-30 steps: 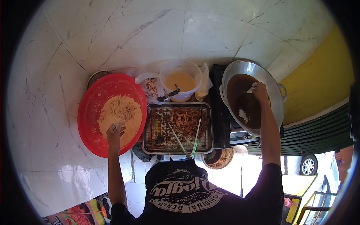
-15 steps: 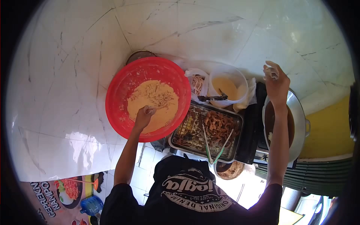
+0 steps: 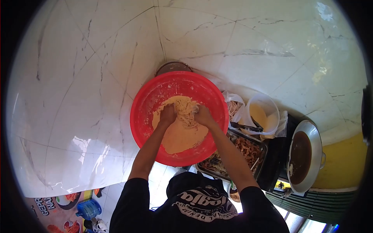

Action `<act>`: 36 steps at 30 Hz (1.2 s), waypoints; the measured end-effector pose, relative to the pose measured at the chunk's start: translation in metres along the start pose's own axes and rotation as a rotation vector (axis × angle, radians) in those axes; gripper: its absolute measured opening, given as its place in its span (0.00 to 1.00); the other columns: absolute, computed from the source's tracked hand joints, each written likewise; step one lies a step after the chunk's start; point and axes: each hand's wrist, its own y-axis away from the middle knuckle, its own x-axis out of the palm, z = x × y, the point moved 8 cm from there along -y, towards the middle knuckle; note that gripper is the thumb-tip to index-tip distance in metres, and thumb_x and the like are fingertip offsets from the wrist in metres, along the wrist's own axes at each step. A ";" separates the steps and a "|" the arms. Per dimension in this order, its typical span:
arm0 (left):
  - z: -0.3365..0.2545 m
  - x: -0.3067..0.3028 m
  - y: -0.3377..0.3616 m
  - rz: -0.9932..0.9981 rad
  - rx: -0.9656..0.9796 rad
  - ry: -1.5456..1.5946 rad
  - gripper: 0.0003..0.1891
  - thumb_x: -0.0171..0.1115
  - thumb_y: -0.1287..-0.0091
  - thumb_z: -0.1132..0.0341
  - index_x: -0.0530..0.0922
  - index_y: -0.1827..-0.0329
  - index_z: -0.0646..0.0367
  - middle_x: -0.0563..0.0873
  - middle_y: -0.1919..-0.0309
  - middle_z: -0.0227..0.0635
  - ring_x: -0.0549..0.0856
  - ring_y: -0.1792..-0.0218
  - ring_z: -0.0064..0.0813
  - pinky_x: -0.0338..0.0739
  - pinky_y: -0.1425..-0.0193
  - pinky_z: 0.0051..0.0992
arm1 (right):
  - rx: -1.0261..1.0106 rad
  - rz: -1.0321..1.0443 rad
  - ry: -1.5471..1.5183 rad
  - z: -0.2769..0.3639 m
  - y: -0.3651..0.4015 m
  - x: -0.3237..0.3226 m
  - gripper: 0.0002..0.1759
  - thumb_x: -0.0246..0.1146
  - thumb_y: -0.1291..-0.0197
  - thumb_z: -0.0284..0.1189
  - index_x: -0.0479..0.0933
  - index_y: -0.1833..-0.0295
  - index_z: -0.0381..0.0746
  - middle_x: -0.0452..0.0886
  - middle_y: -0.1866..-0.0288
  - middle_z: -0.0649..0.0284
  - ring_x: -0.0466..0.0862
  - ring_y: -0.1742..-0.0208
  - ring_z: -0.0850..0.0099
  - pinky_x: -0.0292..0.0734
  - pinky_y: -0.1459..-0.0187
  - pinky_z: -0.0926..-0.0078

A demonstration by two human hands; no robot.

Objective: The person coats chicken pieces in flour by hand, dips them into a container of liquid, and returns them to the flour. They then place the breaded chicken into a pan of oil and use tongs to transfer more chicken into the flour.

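Note:
A large red basin (image 3: 140, 130) holds pale yellow flour (image 3: 180, 138) with a heap of flour-coated strips (image 3: 187, 113) at its middle. Both hands are down in the basin, one on each side of the heap. My left hand (image 3: 168, 115) has its fingers curled into the strips from the left. From the right, my right hand (image 3: 204, 116) is closed on the heap's other edge. The fingertips are partly hidden by the backs of the hands and the flour.
Right of the basin stand a bag of pale strips (image 3: 234, 108) and a clear tub of yellow batter (image 3: 268, 118) with black-handled tongs (image 3: 246, 127). A rack tray (image 3: 217, 165) of browned pieces lies under my right forearm. Farther right is a wide pan of dark oil (image 3: 301, 157).
My right hand has moved from above the oil pan leftward into the red basin. My left hand has shifted deeper into the strips. The view has turned toward the left.

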 end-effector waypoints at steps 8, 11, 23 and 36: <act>-0.011 0.014 -0.017 0.024 0.070 -0.174 0.16 0.61 0.38 0.62 0.77 0.47 0.56 0.75 0.46 0.42 0.70 0.40 0.39 0.58 0.35 0.47 | 0.173 0.169 0.282 -0.019 -0.037 0.053 0.23 0.57 0.47 0.23 0.70 0.43 0.33 0.75 0.46 0.43 0.77 0.44 0.53 0.74 0.45 0.60; -0.013 0.008 -0.012 0.017 0.101 -0.160 0.15 0.60 0.39 0.65 0.78 0.49 0.55 0.77 0.49 0.41 0.72 0.41 0.37 0.57 0.35 0.47 | 0.144 0.399 0.544 -0.007 -0.039 0.066 0.23 0.58 0.46 0.24 0.69 0.43 0.33 0.71 0.41 0.46 0.75 0.41 0.56 0.75 0.44 0.61; 0.018 0.005 -0.013 -0.021 -0.017 0.003 0.11 0.56 0.42 0.79 0.78 0.56 0.62 0.84 0.65 0.46 0.84 0.62 0.40 0.77 0.54 0.37 | 0.239 0.226 0.587 -0.012 -0.038 0.057 0.16 0.56 0.49 0.18 0.73 0.52 0.35 0.73 0.46 0.43 0.77 0.45 0.54 0.75 0.46 0.61; 0.028 -0.028 0.005 -0.159 -0.127 0.925 0.14 0.62 0.44 0.80 0.77 0.53 0.69 0.84 0.60 0.35 0.83 0.60 0.22 0.76 0.55 0.21 | 0.098 0.048 -0.287 -0.022 -0.031 0.023 0.13 0.66 0.49 0.23 0.78 0.55 0.34 0.81 0.69 0.63 0.80 0.67 0.78 0.77 0.67 0.78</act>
